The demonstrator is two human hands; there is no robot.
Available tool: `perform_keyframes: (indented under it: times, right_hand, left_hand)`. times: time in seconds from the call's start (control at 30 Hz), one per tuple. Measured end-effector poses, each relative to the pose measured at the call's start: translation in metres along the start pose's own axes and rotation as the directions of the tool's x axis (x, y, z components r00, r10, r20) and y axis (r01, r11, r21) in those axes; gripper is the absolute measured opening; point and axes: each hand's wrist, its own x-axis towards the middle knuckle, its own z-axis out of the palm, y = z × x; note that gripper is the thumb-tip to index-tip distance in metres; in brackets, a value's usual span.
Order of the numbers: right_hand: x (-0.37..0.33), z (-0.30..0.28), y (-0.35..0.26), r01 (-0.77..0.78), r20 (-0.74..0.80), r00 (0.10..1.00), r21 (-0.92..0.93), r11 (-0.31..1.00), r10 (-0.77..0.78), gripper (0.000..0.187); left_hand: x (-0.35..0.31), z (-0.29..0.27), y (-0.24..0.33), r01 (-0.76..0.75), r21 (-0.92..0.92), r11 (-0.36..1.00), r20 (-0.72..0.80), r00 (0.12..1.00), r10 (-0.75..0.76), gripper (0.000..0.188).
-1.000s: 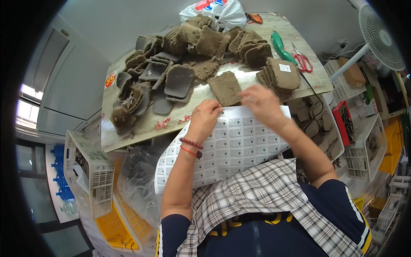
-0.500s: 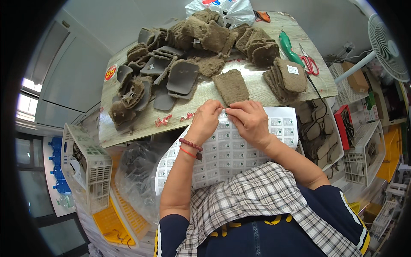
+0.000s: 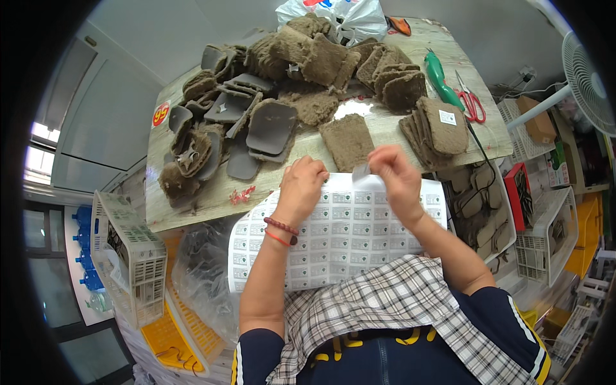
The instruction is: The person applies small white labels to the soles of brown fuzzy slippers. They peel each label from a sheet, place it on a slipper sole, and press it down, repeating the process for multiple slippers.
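Note:
A large white sheet of printed stickers (image 3: 333,240) hangs over the table's front edge onto my lap. My left hand (image 3: 300,191), fingers bent, grips its top edge. Between the thumb and fingers of my right hand (image 3: 396,179) is a small white sticker (image 3: 361,172), peeled up near the sheet's top and slightly blurred by motion. Just beyond my hands, a brown fuzzy pad (image 3: 347,142) lies flat on the table. To its right is a short stack of similar pads (image 3: 443,136), the front one bearing a white sticker (image 3: 447,117).
A big heap of fuzzy pads with grey backs (image 3: 273,125) covers the table's left and middle. At the right lie a green corded tool (image 3: 441,80) and red-handled scissors (image 3: 473,106). White crates (image 3: 131,256) flank me, and a fan (image 3: 584,83) stands at far right.
My right hand has moved right, away from my left, lifting a sticker off the sheet. My left hand has shifted slightly down and left, still at the sheet's top edge.

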Motion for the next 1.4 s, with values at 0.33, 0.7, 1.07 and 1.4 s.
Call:
perform_keyframes:
  times: [0.33, 0.7, 1.07, 1.4]
  right_hand:
    - [0.095, -0.018, 0.082, -0.247, 0.196, 0.927, -0.322, 0.914, 0.319, 0.010]
    - [0.104, -0.018, 0.085, -0.246, 0.192, 0.903, -0.501, 0.829, 0.384, 0.012]
    - [0.100, -0.011, 0.073, -0.181, 0.150, 0.927, -0.627, 0.758, 0.345, 0.012]
    - [0.081, -0.003, 0.072, 0.012, 0.121, 0.986, -0.740, 0.673, 0.115, 0.021]
  left_hand:
    - [0.019, 0.033, 0.008, -0.244, 0.030, 0.969, -0.080, 0.966, 0.246, 0.005]
    - [0.021, 0.031, 0.009, -0.173, 0.016, 0.985, -0.014, 0.985, 0.173, 0.007]
    - [0.024, 0.036, 0.002, -0.294, 0.059, 0.954, -0.034, 0.954, 0.296, 0.007]
    - [0.024, 0.038, 0.006, -0.270, 0.139, 0.953, 0.010, 0.962, 0.271, 0.007]
